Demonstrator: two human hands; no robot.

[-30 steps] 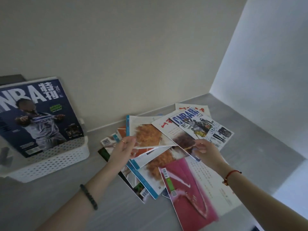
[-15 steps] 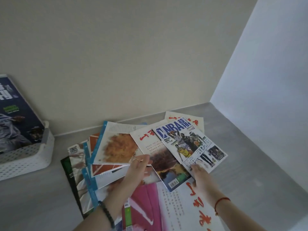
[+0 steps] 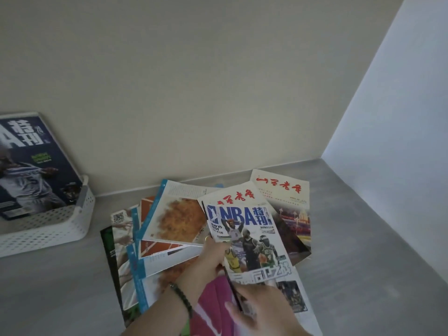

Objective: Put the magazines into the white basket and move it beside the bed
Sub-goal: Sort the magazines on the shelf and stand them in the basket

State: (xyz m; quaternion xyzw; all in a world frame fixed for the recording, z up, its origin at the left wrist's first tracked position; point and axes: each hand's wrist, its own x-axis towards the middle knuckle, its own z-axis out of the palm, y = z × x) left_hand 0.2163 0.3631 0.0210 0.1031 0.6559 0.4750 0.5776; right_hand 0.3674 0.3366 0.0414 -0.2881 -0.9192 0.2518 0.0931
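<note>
Several magazines lie fanned out on the grey surface (image 3: pixel 363 238). A white NBA magazine (image 3: pixel 247 238) is tilted up off the pile. My left hand (image 3: pixel 209 257) grips its left edge and my right hand (image 3: pixel 261 309) holds its lower spine. Under and beside it lie a magazine with an orange food picture (image 3: pixel 179 219), a blue-edged one (image 3: pixel 138 270), a pink one (image 3: pixel 213 309) and two with red lettering (image 3: pixel 288 204). At the left stands the white perforated basket (image 3: pixel 48 229) with a dark NBA magazine (image 3: pixel 31 166) leaning upright in it.
A beige wall rises right behind the pile and meets a pale blue-white wall (image 3: pixel 400 117) at the right corner. The basket is partly cut off by the left edge of the view.
The white NBA magazine has come off the pile and toward me, held now by both hands. My view has swung a little left, showing more of the basket.
</note>
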